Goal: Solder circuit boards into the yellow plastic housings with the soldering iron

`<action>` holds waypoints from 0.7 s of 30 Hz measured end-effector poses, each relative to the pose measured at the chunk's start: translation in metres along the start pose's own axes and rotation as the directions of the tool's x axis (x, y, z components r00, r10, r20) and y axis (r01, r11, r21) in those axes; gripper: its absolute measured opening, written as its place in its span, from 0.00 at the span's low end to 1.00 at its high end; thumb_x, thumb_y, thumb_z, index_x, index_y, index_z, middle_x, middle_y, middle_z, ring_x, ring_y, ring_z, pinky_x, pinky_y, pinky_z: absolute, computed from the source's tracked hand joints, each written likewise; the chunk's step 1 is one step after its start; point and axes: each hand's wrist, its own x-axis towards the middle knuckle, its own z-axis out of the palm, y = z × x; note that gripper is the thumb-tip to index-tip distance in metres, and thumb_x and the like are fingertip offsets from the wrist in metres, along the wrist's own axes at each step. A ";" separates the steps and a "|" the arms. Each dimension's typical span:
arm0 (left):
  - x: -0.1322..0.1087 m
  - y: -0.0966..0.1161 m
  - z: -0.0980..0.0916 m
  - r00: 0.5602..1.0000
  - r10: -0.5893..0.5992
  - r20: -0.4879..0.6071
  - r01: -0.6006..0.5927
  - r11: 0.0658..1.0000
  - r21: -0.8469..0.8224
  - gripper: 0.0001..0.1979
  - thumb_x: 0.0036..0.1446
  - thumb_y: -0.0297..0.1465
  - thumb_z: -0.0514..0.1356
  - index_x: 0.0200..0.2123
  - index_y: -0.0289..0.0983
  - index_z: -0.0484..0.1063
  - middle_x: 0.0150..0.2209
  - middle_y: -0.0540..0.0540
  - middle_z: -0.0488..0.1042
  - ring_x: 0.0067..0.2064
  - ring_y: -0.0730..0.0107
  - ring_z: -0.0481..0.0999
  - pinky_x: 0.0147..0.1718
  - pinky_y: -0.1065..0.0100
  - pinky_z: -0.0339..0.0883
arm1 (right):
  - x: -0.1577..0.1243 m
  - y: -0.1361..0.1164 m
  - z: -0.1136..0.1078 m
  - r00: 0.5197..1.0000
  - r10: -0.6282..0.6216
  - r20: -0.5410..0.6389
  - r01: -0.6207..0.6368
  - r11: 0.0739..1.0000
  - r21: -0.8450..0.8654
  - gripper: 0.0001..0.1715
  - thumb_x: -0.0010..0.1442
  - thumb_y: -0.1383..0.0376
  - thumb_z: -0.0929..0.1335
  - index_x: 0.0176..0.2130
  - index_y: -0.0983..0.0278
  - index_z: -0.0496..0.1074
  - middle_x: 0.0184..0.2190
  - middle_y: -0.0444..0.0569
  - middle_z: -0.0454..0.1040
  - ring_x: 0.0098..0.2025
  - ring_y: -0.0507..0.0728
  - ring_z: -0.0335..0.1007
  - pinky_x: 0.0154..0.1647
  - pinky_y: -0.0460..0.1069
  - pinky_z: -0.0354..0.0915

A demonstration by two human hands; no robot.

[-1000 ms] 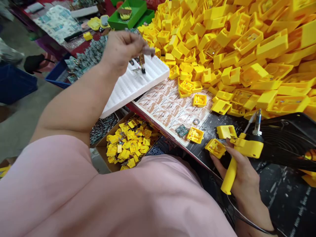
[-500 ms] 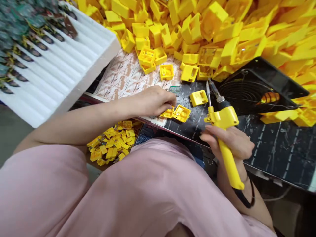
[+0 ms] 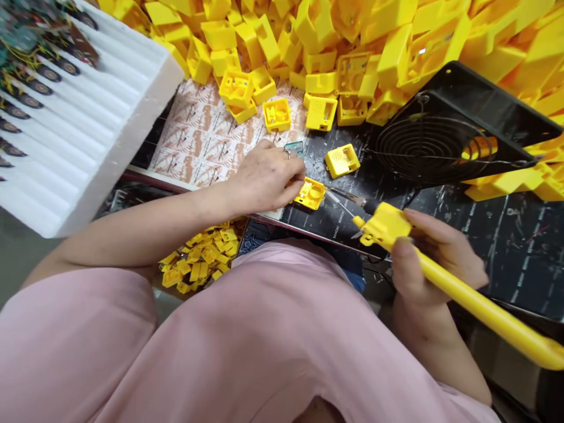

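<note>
My left hand rests on the black work mat, its fingers pinched on a small yellow plastic case that lies open side up. My right hand is wrapped round a yellow soldering iron, held low and pointing left. The iron's metal tip sits right at the case's right edge. A second yellow case lies just behind on the mat. A small green circuit board peeks out beyond my left fingers.
A huge heap of yellow cases fills the back. A black fan stands at the right. A white foam tray with wired boards sits at the left. A box of yellow parts is below the table edge.
My left hand came down from the foam tray to the mat and gripped the case. The soldering iron swung from upright to nearly level, its tip now at the case.
</note>
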 end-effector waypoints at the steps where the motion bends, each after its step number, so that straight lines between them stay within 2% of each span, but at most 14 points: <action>1: 0.000 0.001 0.002 1.000 0.002 -0.016 -0.002 1.000 0.013 0.14 0.61 0.34 0.53 0.34 0.38 0.78 0.29 0.47 0.77 0.35 0.62 0.77 0.43 0.57 0.65 | -0.001 -0.001 0.003 0.999 -0.033 0.013 0.033 0.999 0.006 0.28 0.63 0.62 0.75 0.61 0.55 0.75 0.42 0.47 0.83 0.30 0.54 0.77 0.27 0.49 0.71; 4: 0.000 0.002 0.006 1.000 0.017 -0.024 -0.016 0.999 0.044 0.14 0.61 0.34 0.53 0.33 0.38 0.77 0.30 0.46 0.77 0.35 0.61 0.77 0.43 0.57 0.64 | -0.005 -0.002 0.011 0.990 -0.138 0.019 0.137 0.989 0.046 0.33 0.58 0.66 0.78 0.61 0.54 0.73 0.38 0.44 0.83 0.32 0.56 0.79 0.29 0.50 0.76; 7: 0.000 0.002 0.007 0.999 0.022 -0.033 -0.020 0.998 0.061 0.14 0.61 0.34 0.52 0.32 0.38 0.76 0.29 0.46 0.77 0.35 0.61 0.77 0.43 0.57 0.63 | -0.003 -0.003 0.015 0.976 -0.212 0.043 0.208 0.975 0.078 0.27 0.56 0.67 0.80 0.53 0.58 0.74 0.33 0.43 0.81 0.29 0.54 0.78 0.25 0.48 0.74; 10: -0.001 0.002 0.008 0.999 0.022 -0.039 -0.020 0.998 0.059 0.14 0.61 0.34 0.51 0.32 0.38 0.76 0.28 0.47 0.75 0.34 0.61 0.76 0.42 0.57 0.63 | 0.004 -0.006 0.015 0.956 -0.279 0.088 0.280 0.960 0.006 0.21 0.54 0.66 0.81 0.42 0.61 0.72 0.30 0.41 0.79 0.26 0.50 0.76 0.19 0.44 0.66; 16: 0.000 0.003 0.008 1.000 -0.010 -0.015 0.011 1.000 0.026 0.13 0.61 0.34 0.52 0.34 0.38 0.77 0.30 0.46 0.76 0.36 0.60 0.76 0.45 0.55 0.64 | 0.022 -0.015 0.014 0.902 -0.393 0.180 0.413 0.906 -0.095 0.16 0.59 0.66 0.79 0.35 0.61 0.68 0.27 0.41 0.79 0.25 0.50 0.76 0.21 0.43 0.66; 18: 0.000 0.004 0.007 1.000 -0.020 -0.003 0.020 1.000 0.018 0.13 0.61 0.33 0.53 0.35 0.38 0.77 0.31 0.45 0.77 0.37 0.59 0.76 0.45 0.55 0.64 | 0.022 -0.015 0.011 0.899 -0.396 0.186 0.413 0.908 -0.063 0.17 0.58 0.66 0.79 0.36 0.60 0.68 0.27 0.41 0.79 0.25 0.50 0.76 0.20 0.44 0.66; 21: 0.001 0.004 0.005 1.000 -0.019 0.016 0.018 1.000 0.022 0.13 0.61 0.33 0.53 0.34 0.37 0.77 0.30 0.45 0.77 0.37 0.60 0.77 0.44 0.56 0.64 | 0.018 -0.011 0.002 0.944 -0.285 0.167 0.293 0.956 -0.029 0.16 0.57 0.67 0.79 0.38 0.59 0.71 0.29 0.41 0.80 0.26 0.52 0.77 0.20 0.45 0.67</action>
